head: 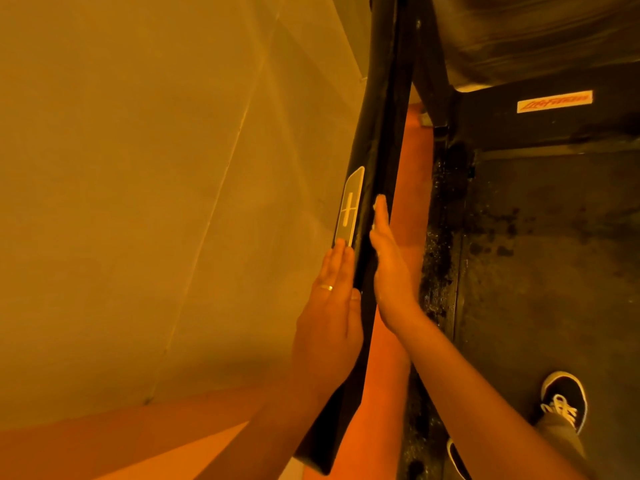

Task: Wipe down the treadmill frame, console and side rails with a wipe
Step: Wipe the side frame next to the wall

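Observation:
A long black side rail [375, 140] of the treadmill runs from the top centre down to the bottom centre, with a pale label [349, 206] on its left face. My left hand [329, 306], wearing a ring, lies flat with straight fingers against the rail's left side, just below the label. My right hand [389, 265] presses flat against the rail's right side, fingers straight. Small pale bits of a wipe [375, 206] show at my right hand's fingertips; most of the wipe is hidden between the hand and the rail.
The dark treadmill belt [554, 254] and its motor cover with a brand sticker [554, 101] lie to the right. My shoes [564, 396] stand on the belt at the lower right. A plain wall [156, 168] fills the left, with orange floor [173, 445] below.

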The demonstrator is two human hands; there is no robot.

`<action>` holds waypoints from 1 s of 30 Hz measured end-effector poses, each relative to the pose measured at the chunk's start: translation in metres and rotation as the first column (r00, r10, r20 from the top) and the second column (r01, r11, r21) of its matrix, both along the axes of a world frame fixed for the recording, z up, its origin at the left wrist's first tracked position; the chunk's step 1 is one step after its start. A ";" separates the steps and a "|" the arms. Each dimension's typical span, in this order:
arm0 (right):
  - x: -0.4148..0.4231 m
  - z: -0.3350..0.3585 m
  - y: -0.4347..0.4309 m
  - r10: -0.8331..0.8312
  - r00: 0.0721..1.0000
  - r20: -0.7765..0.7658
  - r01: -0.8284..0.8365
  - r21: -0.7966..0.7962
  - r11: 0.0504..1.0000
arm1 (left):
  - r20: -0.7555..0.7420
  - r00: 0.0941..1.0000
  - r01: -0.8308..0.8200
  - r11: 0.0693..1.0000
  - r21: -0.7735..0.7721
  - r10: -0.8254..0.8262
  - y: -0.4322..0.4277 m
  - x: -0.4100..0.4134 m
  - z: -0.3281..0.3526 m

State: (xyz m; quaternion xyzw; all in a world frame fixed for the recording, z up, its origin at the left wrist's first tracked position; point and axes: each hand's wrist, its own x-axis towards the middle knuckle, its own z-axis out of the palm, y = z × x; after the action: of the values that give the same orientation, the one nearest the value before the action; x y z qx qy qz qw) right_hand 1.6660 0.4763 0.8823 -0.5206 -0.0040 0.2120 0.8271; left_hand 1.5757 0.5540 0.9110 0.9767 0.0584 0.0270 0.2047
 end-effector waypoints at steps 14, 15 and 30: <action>-0.038 -0.002 -0.009 0.052 0.998 -0.024 -0.050 0.089 0.995 | 0.004 0.999 -0.040 0.999 -0.022 0.040 -0.003 0.002 0.004; -0.050 -0.004 -0.011 0.059 0.998 -0.010 -0.058 0.089 0.994 | 0.004 0.999 -0.040 0.999 -0.022 0.040 -0.004 0.002 0.004; -0.098 -0.019 -0.008 0.075 0.997 0.003 -0.075 0.131 0.988 | 0.000 0.999 -0.053 0.988 -0.146 0.054 -0.002 0.003 0.010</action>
State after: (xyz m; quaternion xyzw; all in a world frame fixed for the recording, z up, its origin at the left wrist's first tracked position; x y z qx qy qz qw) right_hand 1.5678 0.4680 0.8638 -0.4642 -0.0367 0.2429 0.8510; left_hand 1.5785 0.5516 0.9206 0.9571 0.0860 0.0300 0.2751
